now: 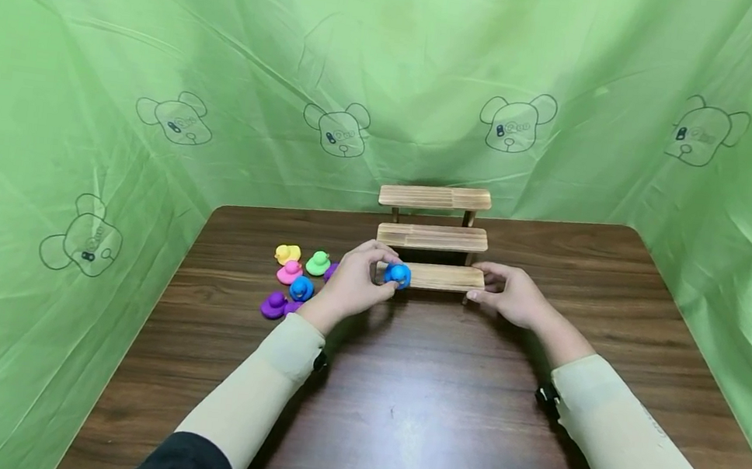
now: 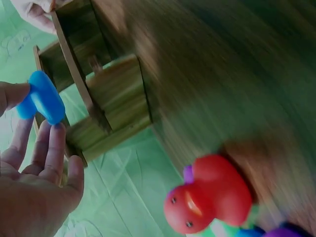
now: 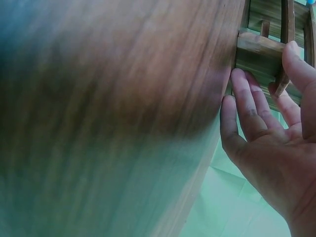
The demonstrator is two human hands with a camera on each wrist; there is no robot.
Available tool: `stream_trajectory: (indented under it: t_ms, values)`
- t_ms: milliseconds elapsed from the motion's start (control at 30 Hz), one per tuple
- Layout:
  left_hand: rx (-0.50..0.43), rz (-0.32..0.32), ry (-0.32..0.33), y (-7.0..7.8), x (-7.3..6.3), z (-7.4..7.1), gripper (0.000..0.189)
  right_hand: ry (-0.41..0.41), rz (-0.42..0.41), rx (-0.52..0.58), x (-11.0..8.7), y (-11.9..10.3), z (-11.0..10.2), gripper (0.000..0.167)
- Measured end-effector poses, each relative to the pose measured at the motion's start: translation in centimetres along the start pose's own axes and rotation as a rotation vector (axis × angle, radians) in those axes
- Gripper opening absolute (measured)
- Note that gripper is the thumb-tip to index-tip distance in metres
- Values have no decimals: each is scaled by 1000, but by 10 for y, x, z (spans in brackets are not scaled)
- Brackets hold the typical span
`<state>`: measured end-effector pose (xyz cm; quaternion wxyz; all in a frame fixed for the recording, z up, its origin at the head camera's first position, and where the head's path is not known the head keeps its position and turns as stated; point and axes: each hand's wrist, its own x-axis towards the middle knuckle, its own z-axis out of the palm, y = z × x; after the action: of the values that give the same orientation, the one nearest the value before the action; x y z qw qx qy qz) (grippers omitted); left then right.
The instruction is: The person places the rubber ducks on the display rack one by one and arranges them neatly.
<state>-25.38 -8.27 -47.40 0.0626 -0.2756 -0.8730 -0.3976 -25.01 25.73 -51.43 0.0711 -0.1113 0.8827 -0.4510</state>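
Note:
My left hand (image 1: 361, 281) pinches a blue rubber duck (image 1: 398, 275) between thumb and fingers, at the left end of the lowest step of a three-tier wooden display stand (image 1: 444, 277). The left wrist view shows the blue duck (image 2: 45, 98) from below, with the thumb on one side and fingertips on the other. At the opposite end of that step, my right hand (image 1: 512, 295) grips the stand, thumb at the front edge and fingers behind. In the right wrist view its thumb presses the board of the stand (image 3: 288, 29), while the lower fingers stay extended.
Left of the stand lie several rubber ducks: yellow (image 1: 287, 254), pink (image 1: 290, 272), green (image 1: 318, 263), blue (image 1: 301, 289) and purple (image 1: 274, 305). My left hand partly hides some. A red duck (image 2: 210, 195) appears in the left wrist view. Green curtain (image 1: 437, 78) surrounds the brown table (image 1: 426, 397).

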Motion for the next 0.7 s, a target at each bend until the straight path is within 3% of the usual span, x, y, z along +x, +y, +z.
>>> stream_trajectory:
  t_ms: [533,700]
  values:
    - [0,48,-27,22,30,39,29,17,17,-20,-1,-2,1,60]
    - [11,35,-38,29,34,47,28,26,-3,-24,0,0,1,60]
